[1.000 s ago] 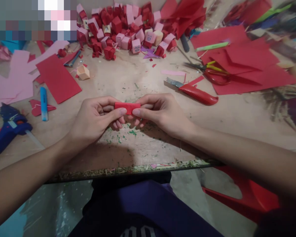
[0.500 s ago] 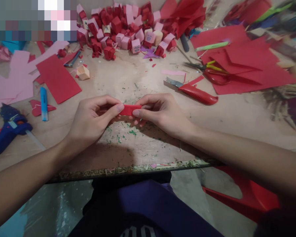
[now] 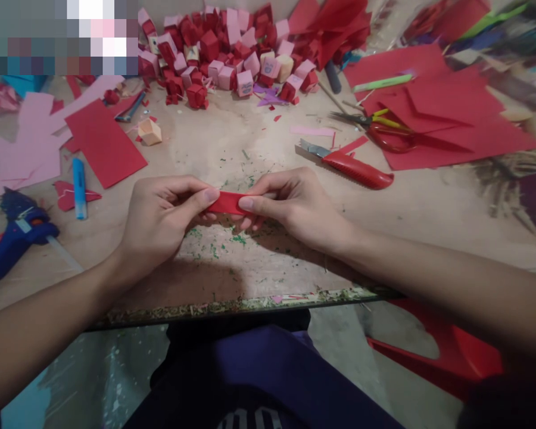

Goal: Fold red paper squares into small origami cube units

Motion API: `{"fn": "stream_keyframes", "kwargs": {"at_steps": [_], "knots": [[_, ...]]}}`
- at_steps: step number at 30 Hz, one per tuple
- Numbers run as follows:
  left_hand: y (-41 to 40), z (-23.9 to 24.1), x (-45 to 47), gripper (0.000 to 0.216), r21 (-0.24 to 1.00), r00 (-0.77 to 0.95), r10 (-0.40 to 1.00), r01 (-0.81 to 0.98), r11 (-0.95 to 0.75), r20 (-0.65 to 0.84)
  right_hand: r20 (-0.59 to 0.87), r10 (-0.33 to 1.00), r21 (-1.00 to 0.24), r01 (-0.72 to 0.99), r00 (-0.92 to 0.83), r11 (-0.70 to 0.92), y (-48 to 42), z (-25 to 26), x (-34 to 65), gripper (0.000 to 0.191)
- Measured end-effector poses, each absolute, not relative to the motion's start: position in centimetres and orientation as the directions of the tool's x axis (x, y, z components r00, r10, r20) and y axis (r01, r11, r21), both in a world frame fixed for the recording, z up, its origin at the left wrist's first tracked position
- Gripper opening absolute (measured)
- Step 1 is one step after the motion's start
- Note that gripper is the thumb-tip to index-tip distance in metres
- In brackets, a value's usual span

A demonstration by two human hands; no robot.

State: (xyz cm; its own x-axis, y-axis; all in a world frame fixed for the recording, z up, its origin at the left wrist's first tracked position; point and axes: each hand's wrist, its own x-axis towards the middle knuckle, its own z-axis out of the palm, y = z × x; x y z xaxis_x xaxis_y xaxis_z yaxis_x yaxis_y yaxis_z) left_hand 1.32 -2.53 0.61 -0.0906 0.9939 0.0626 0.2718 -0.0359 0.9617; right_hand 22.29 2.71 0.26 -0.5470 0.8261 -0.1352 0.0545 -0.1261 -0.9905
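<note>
A narrow red paper strip (image 3: 227, 203), looking folded, is stretched between my two hands above the table. My left hand (image 3: 167, 211) pinches its left end between thumb and fingers. At the other end, my right hand (image 3: 290, 205) has its thumb pressed on the strip and its fingers curled behind. Parts of the strip are hidden under both thumbs and fingers. Small green scraps (image 3: 236, 239) lie on the wood below my hands.
Red and pink paper boxes (image 3: 223, 59) crowd the back. Red-handled cutter (image 3: 357, 170), scissors (image 3: 390, 136) and red sheets (image 3: 455, 113) lie right. A blue glue gun (image 3: 24, 229), light-blue pen (image 3: 79, 187) and red card (image 3: 105, 143) lie left.
My left hand has shifted a little leftward and more of the red strip shows at that end. The right hand keeps its pinch, almost in place.
</note>
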Motion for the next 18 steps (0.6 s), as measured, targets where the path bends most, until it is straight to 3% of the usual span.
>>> {"fn": "stream_keyframes", "kwargs": {"at_steps": [7, 18], "knots": [[-2.19, 0.43, 1.33, 0.009, 0.962, 0.031, 0.999, 0.272, 0.010, -0.019, -0.105, 0.847, -0.993, 0.093, -0.522, -0.066, 2.64, 0.16, 22.21, 0.022], [-2.87, 0.78, 1.43, 0.016, 0.865, 0.140, 0.987, 0.483, -0.140, 0.082, 0.009, 0.778, -0.972, 0.177, -0.628, 0.153, 2.30, -0.38, 22.44, 0.023]]}}
